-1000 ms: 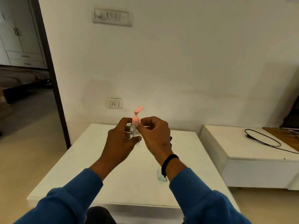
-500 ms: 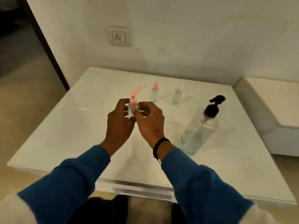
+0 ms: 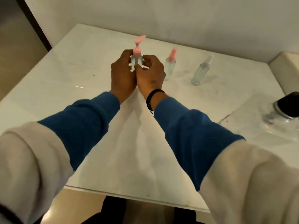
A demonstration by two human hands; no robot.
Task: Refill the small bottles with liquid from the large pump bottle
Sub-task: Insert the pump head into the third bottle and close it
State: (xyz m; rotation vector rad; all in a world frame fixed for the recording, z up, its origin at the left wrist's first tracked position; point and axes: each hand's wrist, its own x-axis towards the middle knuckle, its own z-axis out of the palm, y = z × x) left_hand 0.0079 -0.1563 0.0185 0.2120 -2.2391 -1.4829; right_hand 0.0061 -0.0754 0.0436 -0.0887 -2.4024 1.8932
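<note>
A: Starting at the left, what's in hand?

B: The left hand (image 3: 123, 75) is curled round the clear body of a small pink-pump bottle (image 3: 136, 59), holding it upright above the white table (image 3: 80, 75); the right hand (image 3: 150, 73) sits just beside it, fingers curled in toward the bottle's right side, though I cannot tell for certain whether they pinch it or only touch it.

A: And further right?

B: A small bottle with a pink spray cap (image 3: 170, 65) stands on the table just beyond the right hand; then a small clear-capped spray bottle (image 3: 201, 71), well apart from the hands; at the far right edge, the black pump head of the large pump bottle (image 3: 288, 105), only partly in view.

A: Which step would you call this?

B: Opening the first small bottle, I'd judge; its pink pump is seated on the neck, so nothing can go in yet; the other two look untouched.

A: What does the next move ask for?

B: A firm hold on the body with the left hand while the right twists the pink collar off; the bottle is light and slippery-looking, so it should stay upright; then it has to come under the big bottle's spout at the right.
</note>
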